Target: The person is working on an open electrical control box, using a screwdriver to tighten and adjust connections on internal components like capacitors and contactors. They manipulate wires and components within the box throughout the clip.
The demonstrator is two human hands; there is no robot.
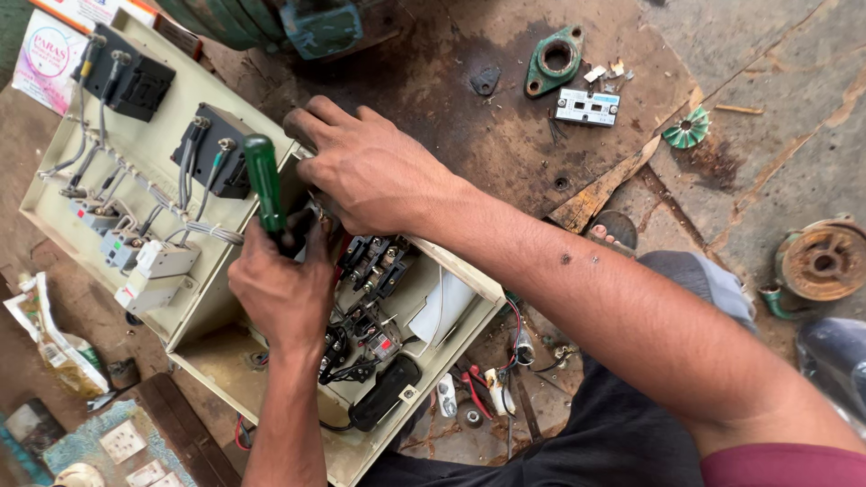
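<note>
My left hand [284,289] grips a green-handled screwdriver [264,180], handle end pointing up and its tip hidden behind my fingers. My right hand [370,167] reaches across and rests on the upper edge of an open cream electrical box [225,365], fingers curled down into it. Inside the box sit black contactors and terminal blocks [374,266] with red and black wires. The opened lid panel [149,149] at the left carries black switch units, grey wires and white breakers.
A green flange bearing [555,61], a small white terminal block [587,106] and a green ribbed disc [687,128] lie on the stained floor. A rusty pulley [823,261] lies at the right. Red-handled pliers [475,388] lie by the box. Packets lie at the left.
</note>
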